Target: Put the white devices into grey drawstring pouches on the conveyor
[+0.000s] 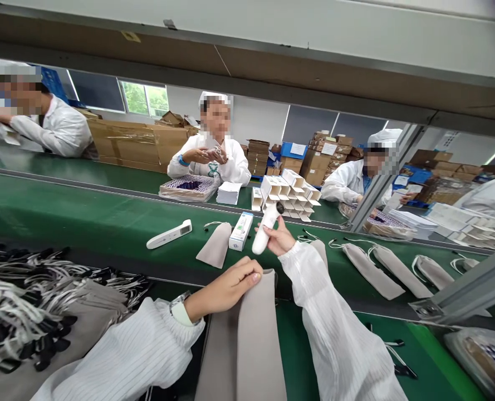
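Note:
My right hand (279,238) is closed around a white handheld thermometer (262,236) with a dark round tip, held tilted above the green belt. My left hand (229,285), fingers pinched together, grips the top edge of a grey fabric pouch (259,340) that lies toward me. Whether the pouch mouth is open cannot be seen. Beyond my hands, a second white thermometer (168,235) with a small display rests on the belt. Beside it are a grey drawstring pouch (217,245) and a small white and blue box (241,231).
A heap of grey pouches with white cords (92,303) fills the left side. More drawstring pouches (372,270) lie along the belt at right. A metal post (387,181) slants up there. Co-workers sit across, near stacked white boxes (291,192) and a tray (189,188).

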### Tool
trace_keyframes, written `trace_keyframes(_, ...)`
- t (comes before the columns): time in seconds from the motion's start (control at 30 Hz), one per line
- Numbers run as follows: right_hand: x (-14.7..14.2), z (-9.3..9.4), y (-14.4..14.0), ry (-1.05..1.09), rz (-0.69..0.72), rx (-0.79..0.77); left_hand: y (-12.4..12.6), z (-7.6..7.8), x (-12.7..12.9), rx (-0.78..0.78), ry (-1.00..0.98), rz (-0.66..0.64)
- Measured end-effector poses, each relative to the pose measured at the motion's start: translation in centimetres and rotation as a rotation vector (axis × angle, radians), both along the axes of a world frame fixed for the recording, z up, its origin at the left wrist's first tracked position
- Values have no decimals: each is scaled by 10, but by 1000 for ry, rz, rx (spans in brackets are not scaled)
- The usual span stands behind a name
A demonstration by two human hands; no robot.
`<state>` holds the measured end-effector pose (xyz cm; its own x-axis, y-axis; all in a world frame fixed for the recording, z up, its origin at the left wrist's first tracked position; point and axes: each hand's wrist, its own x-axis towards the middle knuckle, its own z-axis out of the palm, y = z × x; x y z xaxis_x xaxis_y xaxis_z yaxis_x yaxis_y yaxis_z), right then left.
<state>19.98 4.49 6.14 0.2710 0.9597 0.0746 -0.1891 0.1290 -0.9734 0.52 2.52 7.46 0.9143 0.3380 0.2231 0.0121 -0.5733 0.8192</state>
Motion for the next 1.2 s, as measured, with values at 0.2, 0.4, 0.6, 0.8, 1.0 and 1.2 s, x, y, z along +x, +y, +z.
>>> trace_keyframes(0.2, -19, 42, -26, 180, 215, 152, 1, 1, -1, -22, -99, 119)
trace_keyframes(0.4, -18, 43, -25, 143, 152, 201, 4, 3, -3, -3, -103, 162)
trace_keyframes(0.6, -20, 44, -25, 110, 142, 243, 8, 4, -3, -1, -118, 179)
trace_keyframes(0.8, -27, 33, -25, -219, 414, -52, 18, 7, -6, 91, -231, 389)
trace_keyframes(1.0, -38, 32, -31, -489, 659, -186, 25, 17, -12, 183, -217, 492)
trace_keyframes(1.2, -55, 41, -46, -864, -368, 380, 16, 44, -27, 274, -139, 636)
